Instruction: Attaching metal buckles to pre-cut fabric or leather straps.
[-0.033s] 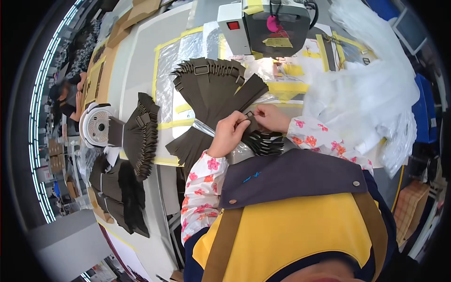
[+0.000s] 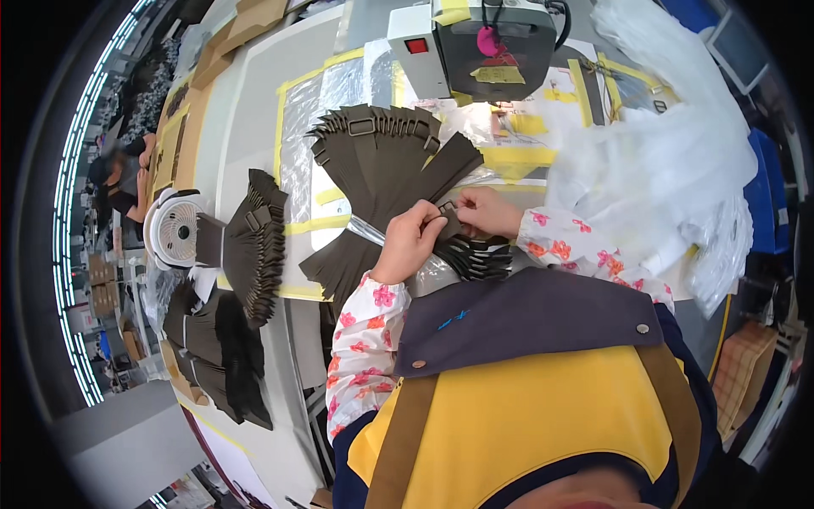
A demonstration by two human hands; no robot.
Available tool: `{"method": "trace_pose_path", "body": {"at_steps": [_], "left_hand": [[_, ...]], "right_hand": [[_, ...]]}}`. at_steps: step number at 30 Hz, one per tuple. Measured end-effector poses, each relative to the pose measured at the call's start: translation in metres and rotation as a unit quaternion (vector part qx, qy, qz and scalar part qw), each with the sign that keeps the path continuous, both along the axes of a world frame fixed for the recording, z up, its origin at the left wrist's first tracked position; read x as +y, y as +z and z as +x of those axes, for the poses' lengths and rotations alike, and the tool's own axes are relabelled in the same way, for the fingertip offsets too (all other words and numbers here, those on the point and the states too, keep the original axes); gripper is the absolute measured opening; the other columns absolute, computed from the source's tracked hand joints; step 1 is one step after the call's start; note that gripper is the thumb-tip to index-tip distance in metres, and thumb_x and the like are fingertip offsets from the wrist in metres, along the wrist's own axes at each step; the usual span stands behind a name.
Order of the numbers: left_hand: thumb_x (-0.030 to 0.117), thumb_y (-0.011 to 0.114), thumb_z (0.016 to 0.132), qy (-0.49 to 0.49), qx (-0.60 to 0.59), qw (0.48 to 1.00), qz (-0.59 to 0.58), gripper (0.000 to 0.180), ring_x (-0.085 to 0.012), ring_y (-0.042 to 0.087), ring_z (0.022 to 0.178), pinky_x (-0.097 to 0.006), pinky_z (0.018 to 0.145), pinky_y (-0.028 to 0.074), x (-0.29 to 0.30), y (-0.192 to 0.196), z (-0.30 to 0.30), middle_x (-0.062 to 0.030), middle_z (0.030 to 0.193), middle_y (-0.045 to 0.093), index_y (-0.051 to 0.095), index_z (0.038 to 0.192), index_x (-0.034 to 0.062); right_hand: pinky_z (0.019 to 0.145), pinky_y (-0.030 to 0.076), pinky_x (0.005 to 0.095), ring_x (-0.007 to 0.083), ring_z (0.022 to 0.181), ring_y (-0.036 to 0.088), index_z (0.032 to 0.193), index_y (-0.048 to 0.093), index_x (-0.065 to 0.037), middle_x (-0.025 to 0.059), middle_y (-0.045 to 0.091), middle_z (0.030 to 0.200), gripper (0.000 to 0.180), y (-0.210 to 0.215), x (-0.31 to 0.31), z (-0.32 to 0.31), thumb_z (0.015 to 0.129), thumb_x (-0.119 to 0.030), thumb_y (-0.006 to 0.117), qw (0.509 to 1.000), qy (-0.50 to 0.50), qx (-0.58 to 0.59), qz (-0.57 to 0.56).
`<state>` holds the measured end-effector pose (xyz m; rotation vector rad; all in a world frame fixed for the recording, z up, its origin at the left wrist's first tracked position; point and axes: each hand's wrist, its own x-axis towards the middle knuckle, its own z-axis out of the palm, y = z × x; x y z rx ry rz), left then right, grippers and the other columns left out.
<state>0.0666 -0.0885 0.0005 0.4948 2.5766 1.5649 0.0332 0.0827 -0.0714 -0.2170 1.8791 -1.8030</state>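
Observation:
Between my two hands is the end of a dark olive strap (image 2: 450, 222) with a small rectangular buckle. My left hand (image 2: 410, 242) pinches it from the left, and my right hand (image 2: 489, 211) pinches it from the right at the buckle. The exact fingertip contact is partly hidden. Under and beyond my hands lies a fanned bundle of similar straps (image 2: 373, 165), gathered at the middle by a clear band (image 2: 366, 231). A loose buckle or buckled end (image 2: 362, 126) rests on its far edge. More folded strap ends (image 2: 475, 258) stick out just below my fingers.
A grey machine (image 2: 496, 55) with a red switch stands at the far side. Crumpled clear plastic (image 2: 644, 178) covers the right. At left are a second strap bundle (image 2: 256, 246), a small white fan (image 2: 175, 229), and a dark stack (image 2: 203, 343). Another person (image 2: 123, 182) sits far left.

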Motion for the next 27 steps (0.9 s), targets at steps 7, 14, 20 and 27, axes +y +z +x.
{"method": "trace_pose_path", "body": {"at_steps": [7,14,20,27], "left_hand": [[0.007,0.059,0.076,0.001,-0.022,0.992,-0.120,0.011,-0.0208,0.052,0.049,-0.029,0.047,0.039,-0.001,-0.003,-0.008,-0.0114,0.061,0.054,0.051,0.077,0.0002],[0.006,0.056,0.080,0.057,-0.070,0.991,-0.097,0.009,-0.0024,0.040,0.055,-0.019,0.049,0.034,0.006,-0.002,-0.003,0.0025,0.061,0.049,0.052,0.077,-0.0005],[0.006,0.056,0.079,0.010,-0.129,0.991,0.024,0.008,-0.0091,0.044,0.048,-0.024,0.047,0.037,-0.001,-0.008,-0.003,-0.0053,0.056,0.050,0.051,0.078,-0.0002],[0.008,0.056,0.080,0.037,0.039,0.990,-0.130,0.009,-0.0231,0.052,0.050,-0.030,0.049,0.040,0.015,-0.004,0.003,-0.0121,0.061,0.053,0.049,0.079,0.0015]], "right_hand": [[0.045,0.045,0.0218,0.0105,0.051,0.057,0.074,0.046,-0.002,0.0048,0.055,0.058,0.013,0.021,0.001,0.011,0.077,-0.010,0.056,0.999,0.019,0.030,-0.022],[0.048,0.045,0.0241,0.0117,0.055,0.059,0.078,0.048,-0.001,0.0052,0.055,0.063,0.015,0.018,0.002,0.021,0.077,-0.011,0.059,0.997,0.016,0.068,-0.038],[0.049,0.047,0.0222,0.0115,0.058,0.059,0.081,0.048,0.000,0.0057,0.056,0.066,0.013,0.011,0.004,0.019,0.081,-0.010,0.056,0.988,0.017,-0.066,-0.140],[0.049,0.047,0.0221,0.0121,0.059,0.059,0.081,0.049,0.000,0.0064,0.056,0.067,0.009,0.013,0.001,0.025,0.080,-0.008,0.054,0.998,0.017,0.065,-0.005]]}}
